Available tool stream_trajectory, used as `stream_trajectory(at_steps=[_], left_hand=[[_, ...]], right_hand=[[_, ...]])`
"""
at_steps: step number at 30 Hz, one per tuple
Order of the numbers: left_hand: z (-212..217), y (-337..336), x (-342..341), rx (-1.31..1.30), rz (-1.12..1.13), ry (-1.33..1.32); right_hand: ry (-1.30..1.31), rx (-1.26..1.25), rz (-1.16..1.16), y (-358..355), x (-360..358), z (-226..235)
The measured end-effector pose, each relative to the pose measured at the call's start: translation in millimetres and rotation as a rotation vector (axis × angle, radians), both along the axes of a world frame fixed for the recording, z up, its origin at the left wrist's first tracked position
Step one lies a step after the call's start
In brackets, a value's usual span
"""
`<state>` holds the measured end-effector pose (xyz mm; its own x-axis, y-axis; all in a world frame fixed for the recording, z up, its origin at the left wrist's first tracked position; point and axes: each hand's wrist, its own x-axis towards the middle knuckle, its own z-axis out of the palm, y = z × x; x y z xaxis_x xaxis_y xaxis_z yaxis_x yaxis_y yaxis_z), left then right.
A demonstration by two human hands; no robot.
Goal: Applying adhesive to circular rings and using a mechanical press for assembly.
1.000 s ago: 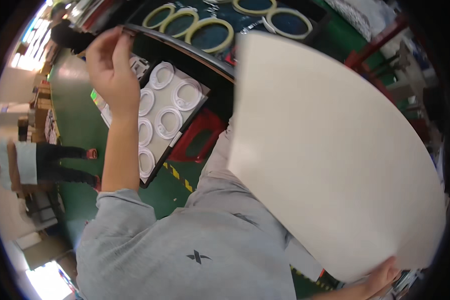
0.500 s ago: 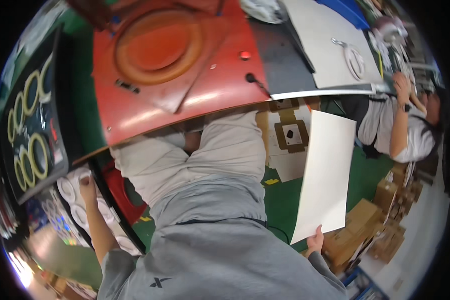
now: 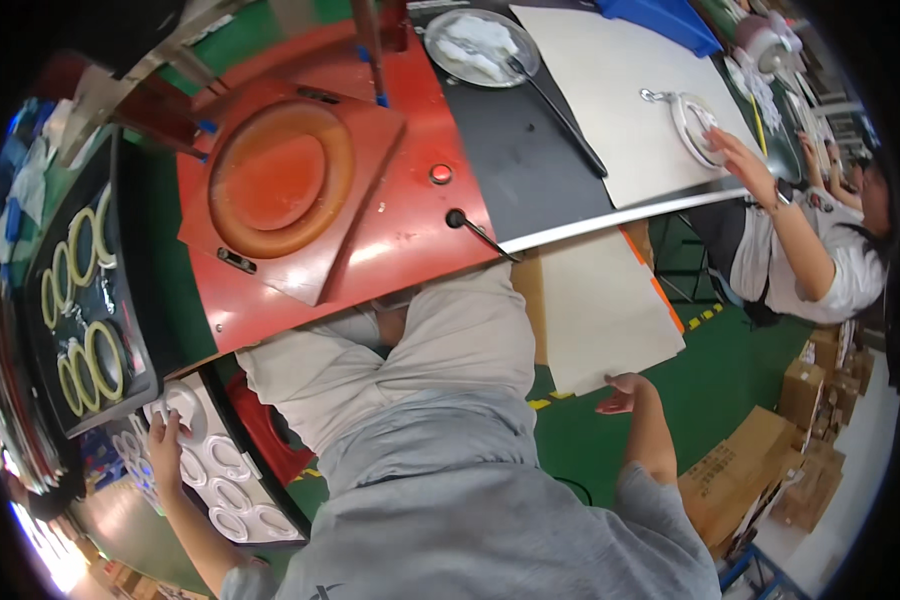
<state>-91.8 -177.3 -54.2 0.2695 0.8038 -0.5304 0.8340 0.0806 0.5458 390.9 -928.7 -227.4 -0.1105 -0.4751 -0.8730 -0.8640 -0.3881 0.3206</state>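
Observation:
My left hand point(image 3: 165, 432) reaches down to my lower left and grips a white round part point(image 3: 183, 400) at the top end of a white tray point(image 3: 232, 488) that holds several such round parts. My right hand point(image 3: 625, 392) holds the lower edge of a large cream sheet point(image 3: 600, 310). The sheet hangs beside my right leg, below the table's front edge. My grey trousers and grey top fill the middle of the view.
In front of me is a red press table point(image 3: 390, 230) with a round orange die point(image 3: 280, 180), a red button point(image 3: 440, 173) and a black lever point(image 3: 460, 219). A black tray of yellow-rimmed rings point(image 3: 85, 300) stands left. A co-worker point(image 3: 810, 260) works right; cardboard boxes point(image 3: 770, 470) lie on the green floor.
The cream sheet has come down from in front of my face to beside my right leg. My left hand dropped from raised to the white tray. My view swung toward the red press.

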Motion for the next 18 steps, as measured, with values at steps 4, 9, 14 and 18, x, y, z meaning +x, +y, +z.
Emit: stream_trajectory(at_steps=[4, 9, 14, 18], left_hand=[[104.0, -62.2, 33.3, -0.217, -0.223, -0.190], [168.7, -112.8, 138.8, 0.220, -0.666, -0.528], [166.9, -116.0, 233.8, 1.104, -0.836, -0.509], [123.8, -111.5, 275.9, 1.104, -0.850, -0.380]], right_hand=[[-0.168, 0.085, 0.722, 101.4, 58.0, -13.6], [-0.340, 0.833, 1.219, 297.1, 44.4, 146.2], [-0.531, 1.609, 1.412, 375.7, 4.9, 254.5], [-0.902, 1.664, 1.358, 407.4, -19.8, 297.2]])
